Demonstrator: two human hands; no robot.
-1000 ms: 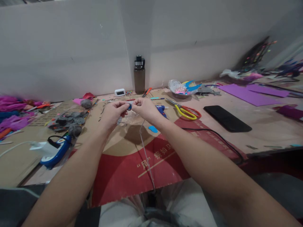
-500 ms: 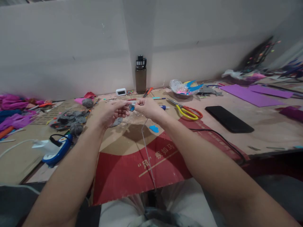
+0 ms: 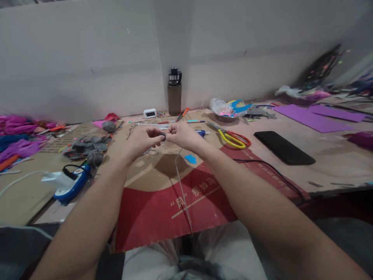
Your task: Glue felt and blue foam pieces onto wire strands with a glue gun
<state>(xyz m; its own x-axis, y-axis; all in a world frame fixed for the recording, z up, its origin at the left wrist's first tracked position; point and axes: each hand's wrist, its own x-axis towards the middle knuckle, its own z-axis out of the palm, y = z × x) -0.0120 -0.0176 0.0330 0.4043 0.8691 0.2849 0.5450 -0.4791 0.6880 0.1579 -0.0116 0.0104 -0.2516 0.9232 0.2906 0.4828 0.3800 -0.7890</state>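
My left hand pinches a small dark grey piece between thumb and fingers, over the cardboard. Right up against it, the closed fingertips of my right hand meet the same piece; whether they grip it or the thread is hidden. From beneath my right hand a thin pale grey yarn runs down across the red part of the cardboard to its front edge. A small blue cut-out lies on the cardboard below my right wrist.
Scissors with yellow and red handles and a black phone lie to the right. Behind stand a bottle and a bowl of scraps. At left are grey yarn balls and a blue power strip.
The small piece has turned: a blue side showed between my fingers before, now a dark grey edge does. My left fingers have curled in closer to my right hand.
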